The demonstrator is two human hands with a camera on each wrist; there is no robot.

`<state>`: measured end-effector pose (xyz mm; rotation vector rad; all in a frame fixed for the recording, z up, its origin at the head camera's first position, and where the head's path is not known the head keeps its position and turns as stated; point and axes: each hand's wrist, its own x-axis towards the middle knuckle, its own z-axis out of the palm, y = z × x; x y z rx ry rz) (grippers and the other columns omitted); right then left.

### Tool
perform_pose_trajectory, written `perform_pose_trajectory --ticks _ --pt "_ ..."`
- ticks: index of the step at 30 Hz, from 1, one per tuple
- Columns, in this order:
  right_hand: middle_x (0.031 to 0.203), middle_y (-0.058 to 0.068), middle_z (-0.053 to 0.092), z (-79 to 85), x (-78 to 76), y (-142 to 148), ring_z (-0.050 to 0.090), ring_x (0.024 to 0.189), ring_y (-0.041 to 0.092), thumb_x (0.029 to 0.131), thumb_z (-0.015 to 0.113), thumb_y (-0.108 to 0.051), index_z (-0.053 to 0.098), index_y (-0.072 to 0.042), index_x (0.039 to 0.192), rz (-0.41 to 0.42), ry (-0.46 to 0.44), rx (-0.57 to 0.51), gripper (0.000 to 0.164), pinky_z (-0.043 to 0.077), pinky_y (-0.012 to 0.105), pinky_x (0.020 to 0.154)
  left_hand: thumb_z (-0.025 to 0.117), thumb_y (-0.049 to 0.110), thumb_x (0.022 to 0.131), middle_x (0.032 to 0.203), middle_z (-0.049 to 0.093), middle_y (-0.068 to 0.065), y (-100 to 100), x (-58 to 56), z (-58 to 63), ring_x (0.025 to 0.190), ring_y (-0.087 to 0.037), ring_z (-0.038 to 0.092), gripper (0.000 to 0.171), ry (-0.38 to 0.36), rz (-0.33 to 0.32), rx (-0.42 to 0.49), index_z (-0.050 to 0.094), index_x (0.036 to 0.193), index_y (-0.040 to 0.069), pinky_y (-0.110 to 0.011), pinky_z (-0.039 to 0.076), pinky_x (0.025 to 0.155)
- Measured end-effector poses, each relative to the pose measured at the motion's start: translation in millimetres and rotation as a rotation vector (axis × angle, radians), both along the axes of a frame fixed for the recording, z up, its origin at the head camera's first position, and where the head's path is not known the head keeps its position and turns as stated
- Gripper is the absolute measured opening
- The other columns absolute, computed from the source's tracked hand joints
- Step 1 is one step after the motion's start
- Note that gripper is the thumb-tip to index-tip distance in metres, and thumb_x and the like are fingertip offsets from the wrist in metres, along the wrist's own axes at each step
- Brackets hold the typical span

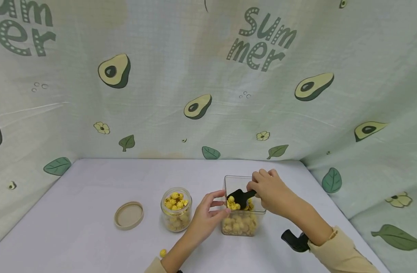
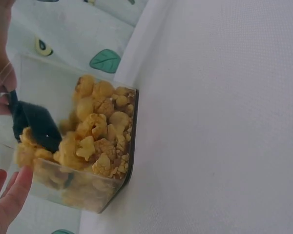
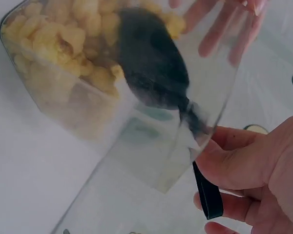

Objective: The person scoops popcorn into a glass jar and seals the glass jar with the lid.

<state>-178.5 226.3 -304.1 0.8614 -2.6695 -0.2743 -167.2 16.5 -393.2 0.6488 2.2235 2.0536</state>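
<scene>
A clear square container (image 1: 248,212) holds yellow popcorn (image 2: 105,134) in its lower part. My right hand (image 1: 273,192) grips the handle of a black scoop (image 1: 242,197) over the container's right rim. The scoop's bowl is down inside, among the popcorn, with some pieces at its edge. On the container's left side, my left hand (image 1: 207,212) touches the wall near the rim, its fingers straight and spread and the thumb at the front corner. In the right wrist view, those left fingers (image 3: 219,29) show through the clear wall.
Left of the container stands a lidless round jar (image 1: 163,219) filled with popcorn. A round beige lid (image 1: 129,215) lies farther left on the white table (image 1: 75,227). One loose popcorn piece (image 1: 163,253) lies near my left forearm. Behind the table hangs a printed cloth (image 1: 154,106).
</scene>
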Motion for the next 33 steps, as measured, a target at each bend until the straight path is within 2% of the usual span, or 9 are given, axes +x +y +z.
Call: perform_pose_trajectory --ticks 3,8,19,26,33 --pt "0.081 -0.004 0.048 -1.7 0.8 -0.9 0.042 0.077 0.015 0.075 0.075 -0.006 0.065 -0.015 0.092 0.034 -0.071 -0.017 0.022 0.035 0.033 0.07 0.064 0.02 0.088 0.134 0.046 -0.01 -0.5 -0.5 0.0 0.115 -0.03 0.05 0.046 -0.007 -0.004 0.006 0.048 0.131 0.012 -0.031 0.05 0.092" --pt "0.082 -0.005 0.05 -4.5 1.8 0.5 0.044 0.079 0.013 0.076 0.073 -0.005 0.066 -0.015 0.092 0.015 -0.161 -0.101 0.02 0.033 0.031 0.071 0.064 0.021 0.087 0.133 0.046 -0.01 -0.6 -0.6 0.0 0.115 -0.029 0.05 0.046 -0.02 -0.004 0.005 0.049 0.13 0.013 -0.03 0.05 0.091" --pt "0.085 -0.009 0.052 -2.5 6.8 18.1 0.047 0.086 0.012 0.08 0.07 -0.006 0.065 -0.019 0.093 0.002 -0.226 -0.215 0.019 0.034 0.031 0.072 0.064 0.023 0.087 0.132 0.047 -0.009 0.4 -0.3 -0.2 0.114 -0.026 0.051 0.047 -0.017 -0.002 -0.005 0.049 0.131 0.013 -0.024 0.05 0.09" --pt "0.086 -0.012 0.052 0.6 8.9 31.5 0.046 0.083 0.009 0.08 0.069 -0.008 0.065 -0.022 0.094 0.047 -0.26 -0.339 0.021 0.029 0.027 0.069 0.064 0.025 0.088 0.133 0.047 -0.009 0.2 0.4 0.8 0.114 -0.026 0.051 0.048 -0.017 0.004 -0.016 0.048 0.131 0.012 -0.025 0.05 0.089" --pt "0.087 -0.015 0.053 -6.0 12.4 43.5 0.045 0.083 0.005 0.08 0.068 -0.006 0.065 -0.023 0.098 0.06 -0.278 -0.453 0.024 0.027 0.027 0.069 0.064 0.024 0.088 0.133 0.046 -0.009 -0.9 0.5 1.8 0.114 -0.027 0.051 0.047 -0.02 0.0 -0.011 0.048 0.131 0.013 -0.027 0.051 0.09"
